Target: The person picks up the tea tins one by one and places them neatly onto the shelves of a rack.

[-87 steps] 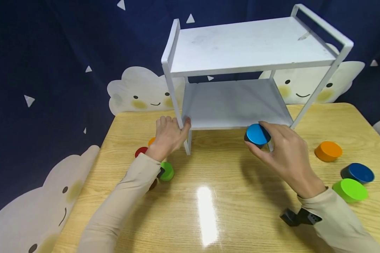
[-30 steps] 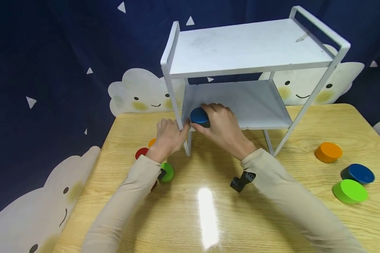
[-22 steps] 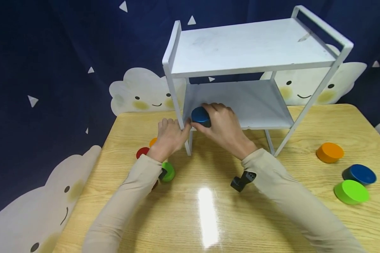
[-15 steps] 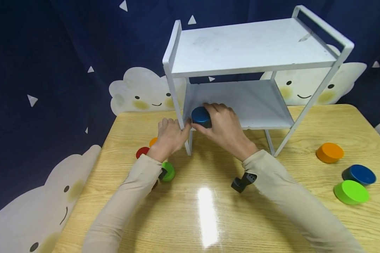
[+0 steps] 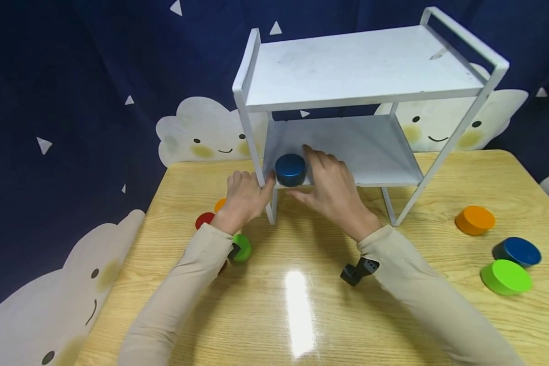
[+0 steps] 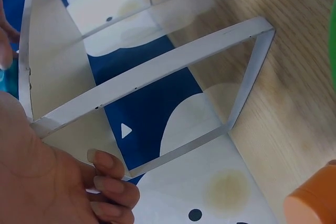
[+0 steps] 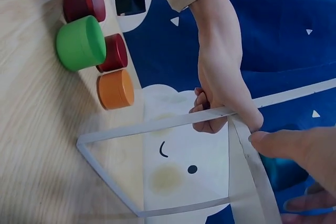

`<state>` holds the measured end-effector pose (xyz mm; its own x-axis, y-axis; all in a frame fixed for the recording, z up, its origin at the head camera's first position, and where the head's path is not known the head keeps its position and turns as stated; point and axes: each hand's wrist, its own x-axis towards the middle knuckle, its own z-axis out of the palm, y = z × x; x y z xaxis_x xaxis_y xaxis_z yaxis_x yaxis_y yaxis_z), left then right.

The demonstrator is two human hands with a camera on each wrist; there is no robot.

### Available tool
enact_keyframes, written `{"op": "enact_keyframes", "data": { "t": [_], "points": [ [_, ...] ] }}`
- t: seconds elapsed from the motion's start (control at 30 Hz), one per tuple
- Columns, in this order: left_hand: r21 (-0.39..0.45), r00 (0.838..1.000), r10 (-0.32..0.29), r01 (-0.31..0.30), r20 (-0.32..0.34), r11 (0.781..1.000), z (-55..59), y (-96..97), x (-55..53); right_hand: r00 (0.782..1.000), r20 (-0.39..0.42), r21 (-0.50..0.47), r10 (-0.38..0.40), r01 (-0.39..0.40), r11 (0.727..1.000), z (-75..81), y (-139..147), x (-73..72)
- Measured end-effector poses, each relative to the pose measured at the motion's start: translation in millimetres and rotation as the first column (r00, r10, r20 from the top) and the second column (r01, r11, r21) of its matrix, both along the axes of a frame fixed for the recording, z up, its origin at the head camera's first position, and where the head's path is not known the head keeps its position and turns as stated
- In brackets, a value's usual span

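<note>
On the lower shelf of a white two-tier rack [image 5: 366, 66], at the front left corner, stands a blue round tin [image 5: 290, 170]. My right hand [image 5: 334, 190] is just right of it, thumb and fingers spread apart and holding nothing; in the head view a gap shows between thumb and tin. My left hand [image 5: 249, 195] grips the rack's front left post at lower-shelf height. The right wrist view shows that left hand [image 7: 223, 82] with its fingers curled by the post, and the blue tin [image 7: 283, 174] partly hidden behind my right hand.
Right of the rack lie an orange tin [image 5: 475, 220], a dark blue tin [image 5: 517, 251] and a light green tin [image 5: 506, 277]. Left of it, partly behind my left arm, are red [image 7: 84, 2], green [image 7: 81, 43] and orange [image 7: 115, 89] tins. A dark curtain [image 5: 73, 61] hangs behind.
My right hand carried the blue tin left from the rack's right side, set it on the lower shelf's left corner and let go, moving slightly right. My left hand kept its grip.
</note>
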<state>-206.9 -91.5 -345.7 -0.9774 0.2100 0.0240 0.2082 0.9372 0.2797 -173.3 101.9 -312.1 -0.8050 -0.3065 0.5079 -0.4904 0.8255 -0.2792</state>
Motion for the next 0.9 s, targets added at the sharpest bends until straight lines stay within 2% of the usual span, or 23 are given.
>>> {"op": "enact_keyframes", "data": {
  "t": [0.27, 0.63, 0.9],
  "points": [
    [0.003, 1.000, 0.020, -0.020, 0.012, 1.000, 0.5, -0.8, -0.3, 0.999, -0.012, -0.017, -0.029, 0.029, 0.999, -5.0, 2, 0.0],
    [0.020, 1.000, 0.010, -0.010, 0.021, 1.000, 0.0, 1.1, 0.3, 0.999, -0.015, -0.034, -0.044, 0.043, 0.998, -7.8, 5, 1.5],
    [0.038, 1.000, 0.014, -0.015, 0.014, 0.999, -0.5, 0.4, 0.4, 0.992, -0.126, -0.133, -0.001, -0.016, 0.991, -10.8, 21, 19.5]
  ]
}}
